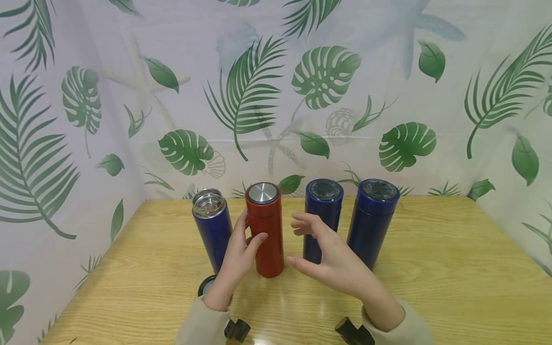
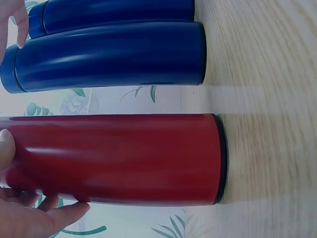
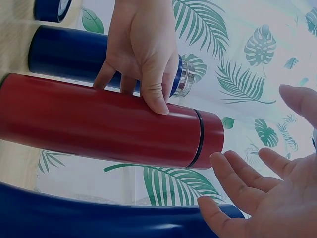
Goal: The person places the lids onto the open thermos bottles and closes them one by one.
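Observation:
A red vacuum flask (image 1: 270,244) with its lid (image 1: 263,193) on stands upright on the table. My left hand (image 1: 239,256) holds its left side, thumb across the front and fingers behind. The right hand (image 1: 329,254) hovers to the right of the flask, fingers spread and loosely bent, with nothing in it. In the right wrist view, the fingertips of the right hand (image 3: 262,193) are close to the red lid; whether they touch it I cannot tell. Left of the red flask stands a lidless blue flask (image 1: 212,239), its steel mouth showing.
Two capped blue flasks, one nearer (image 1: 312,249) and one farther right (image 1: 371,235), stand behind the right hand. A loose dark lid (image 1: 207,285) lies on the wooden table (image 1: 453,268), partly hidden by the left wrist. Leaf-patterned cloth (image 1: 267,96) hangs behind the table.

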A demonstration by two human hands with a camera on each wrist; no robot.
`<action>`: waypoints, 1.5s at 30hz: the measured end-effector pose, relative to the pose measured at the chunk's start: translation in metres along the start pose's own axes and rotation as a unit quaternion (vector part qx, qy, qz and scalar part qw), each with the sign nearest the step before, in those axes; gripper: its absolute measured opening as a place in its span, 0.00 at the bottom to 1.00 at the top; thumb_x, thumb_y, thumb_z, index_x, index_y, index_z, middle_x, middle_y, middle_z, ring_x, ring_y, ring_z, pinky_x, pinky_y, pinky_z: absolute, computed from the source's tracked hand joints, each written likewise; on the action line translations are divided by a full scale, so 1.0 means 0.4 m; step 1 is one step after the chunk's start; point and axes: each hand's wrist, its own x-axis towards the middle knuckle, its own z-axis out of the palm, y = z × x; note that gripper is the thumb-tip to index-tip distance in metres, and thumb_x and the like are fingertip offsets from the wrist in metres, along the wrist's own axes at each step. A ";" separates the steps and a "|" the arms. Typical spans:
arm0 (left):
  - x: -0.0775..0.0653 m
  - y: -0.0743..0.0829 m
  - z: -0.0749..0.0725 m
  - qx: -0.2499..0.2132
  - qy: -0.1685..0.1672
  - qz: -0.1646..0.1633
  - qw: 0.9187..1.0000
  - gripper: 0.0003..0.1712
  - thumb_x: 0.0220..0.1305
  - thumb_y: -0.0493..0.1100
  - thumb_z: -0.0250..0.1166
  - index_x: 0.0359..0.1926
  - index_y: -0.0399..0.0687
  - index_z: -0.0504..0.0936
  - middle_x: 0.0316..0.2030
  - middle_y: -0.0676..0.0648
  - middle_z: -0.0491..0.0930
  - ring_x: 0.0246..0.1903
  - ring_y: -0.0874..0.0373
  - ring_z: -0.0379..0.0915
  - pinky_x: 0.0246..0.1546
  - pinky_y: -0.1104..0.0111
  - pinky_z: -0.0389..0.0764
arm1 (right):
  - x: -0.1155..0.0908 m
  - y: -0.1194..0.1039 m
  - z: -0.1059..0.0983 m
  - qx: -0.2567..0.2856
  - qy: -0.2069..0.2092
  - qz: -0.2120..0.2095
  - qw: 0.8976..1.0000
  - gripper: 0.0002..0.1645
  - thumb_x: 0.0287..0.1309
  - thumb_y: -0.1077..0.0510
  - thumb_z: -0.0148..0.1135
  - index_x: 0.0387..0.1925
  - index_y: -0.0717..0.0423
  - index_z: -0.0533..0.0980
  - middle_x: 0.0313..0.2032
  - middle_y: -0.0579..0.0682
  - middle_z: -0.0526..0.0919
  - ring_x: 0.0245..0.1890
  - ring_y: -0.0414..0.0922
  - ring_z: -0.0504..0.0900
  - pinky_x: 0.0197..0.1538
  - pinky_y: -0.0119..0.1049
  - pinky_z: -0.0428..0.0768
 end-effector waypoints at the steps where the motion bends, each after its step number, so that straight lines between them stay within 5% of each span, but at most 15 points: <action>1: 0.001 0.002 -0.001 -0.001 -0.001 -0.004 1.000 0.38 0.60 0.42 0.57 0.65 0.37 0.49 0.60 0.37 0.57 0.58 0.43 0.55 0.47 0.50 0.68 | 0.000 0.000 0.000 -0.001 -0.001 0.000 1.000 0.39 0.47 0.55 0.65 0.59 0.54 0.57 0.50 0.52 0.71 0.50 0.46 0.71 0.51 0.47 0.69; 13: -0.007 0.042 -0.025 -0.002 -0.001 -0.047 0.999 0.41 0.59 0.42 0.59 0.65 0.36 0.45 0.62 0.37 0.54 0.61 0.45 0.49 0.51 0.48 0.63 | 0.004 -0.002 0.005 -0.004 -0.009 0.005 1.000 0.39 0.49 0.53 0.64 0.60 0.55 0.57 0.51 0.51 0.71 0.51 0.46 0.70 0.51 0.50 0.68; 20: -0.012 0.075 -0.050 0.002 0.033 -0.006 0.999 0.38 0.57 0.40 0.61 0.63 0.34 0.52 0.61 0.38 0.57 0.60 0.48 0.53 0.50 0.51 0.65 | 0.006 -0.004 0.004 -0.005 -0.015 0.008 1.000 0.38 0.49 0.52 0.64 0.59 0.56 0.59 0.50 0.50 0.72 0.51 0.45 0.70 0.51 0.50 0.68; 29: -0.023 0.149 -0.120 -0.017 0.060 0.062 0.996 0.25 0.55 0.30 0.60 0.55 0.33 0.66 0.53 0.40 0.69 0.53 0.52 0.65 0.47 0.53 0.69 | 0.006 -0.002 0.003 -0.018 -0.019 -0.007 1.000 0.35 0.48 0.52 0.65 0.56 0.58 0.63 0.49 0.49 0.72 0.49 0.43 0.70 0.51 0.46 0.69; 40: -0.035 0.163 -0.219 0.012 0.064 0.025 0.998 0.23 0.55 0.30 0.59 0.54 0.32 0.67 0.51 0.38 0.69 0.50 0.54 0.67 0.43 0.74 0.72 | 0.033 0.020 0.053 0.004 -0.042 -0.023 0.999 0.28 0.49 0.54 0.64 0.51 0.58 0.68 0.47 0.49 0.72 0.47 0.45 0.71 0.49 0.41 0.71; 45: -0.042 0.168 -0.265 0.035 0.094 0.016 0.995 0.24 0.57 0.30 0.58 0.55 0.31 0.66 0.51 0.41 0.69 0.49 0.62 0.67 0.42 0.77 0.71 | 0.067 0.011 0.102 0.022 -0.050 -0.024 0.998 0.26 0.48 0.55 0.65 0.49 0.59 0.69 0.45 0.51 0.73 0.45 0.47 0.71 0.47 0.44 0.72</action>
